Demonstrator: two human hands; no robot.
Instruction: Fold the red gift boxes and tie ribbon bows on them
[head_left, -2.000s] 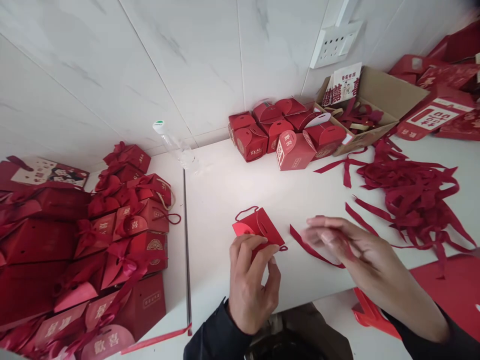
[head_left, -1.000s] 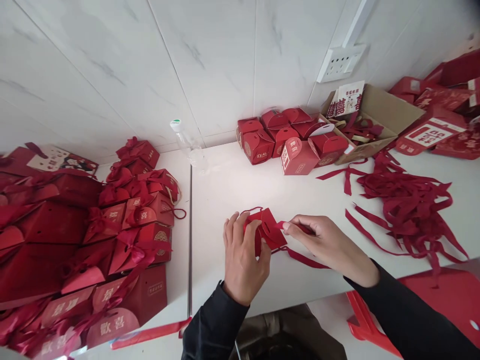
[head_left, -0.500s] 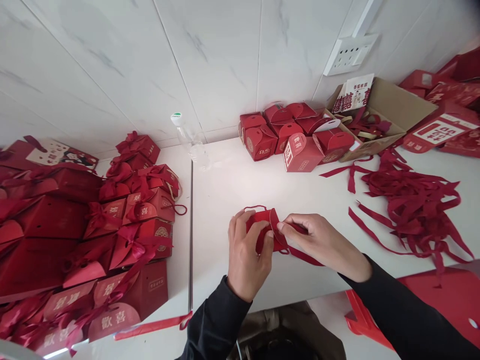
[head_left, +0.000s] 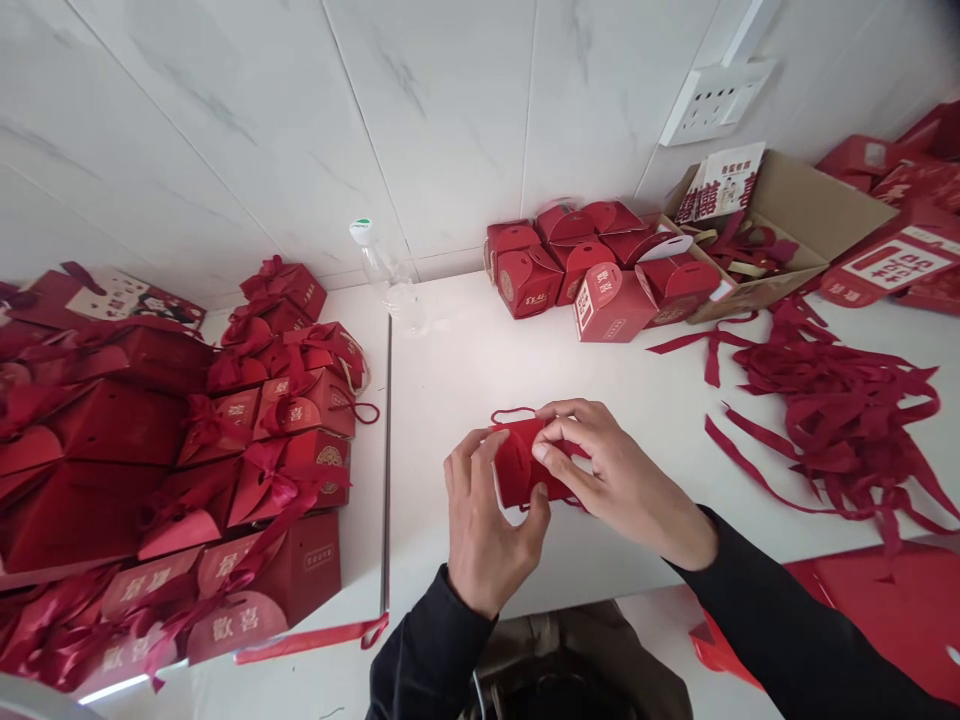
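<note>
My small red box [head_left: 517,485] is on the white table [head_left: 450,390], right in front of me. It looks like card, so I think it is light. The sides look a bit stiff, but they could bend if I squeeze too hard. It might slide about on the smooth table. Two edges across from each other seem the best place to hold it, with a soft touch. Its cord loop [head_left: 514,410] sticks out at 12 o'clock, and that looks floppy.

My left hand [head_left: 489,530] comes in from 7 o'clock and makes a wide C. The box sits inside the C, with my fingers on its edge at 10 o'clock and my thumb on its edge at 5 o'clock. My right hand [head_left: 626,485] comes in from 3 o'clock. Its thumb and pointer finger make a tiny pinch on top of the box. I can't tell if any ribbon is in there too.

Further out, ribbons [head_left: 847,400] lie in a heap at 3 o'clock. More red boxes [head_left: 615,305] stand at 1 o'clock, a clear bottle [head_left: 396,295] is at 11, and boxes with bows [head_left: 289,490] are at 9.
</note>
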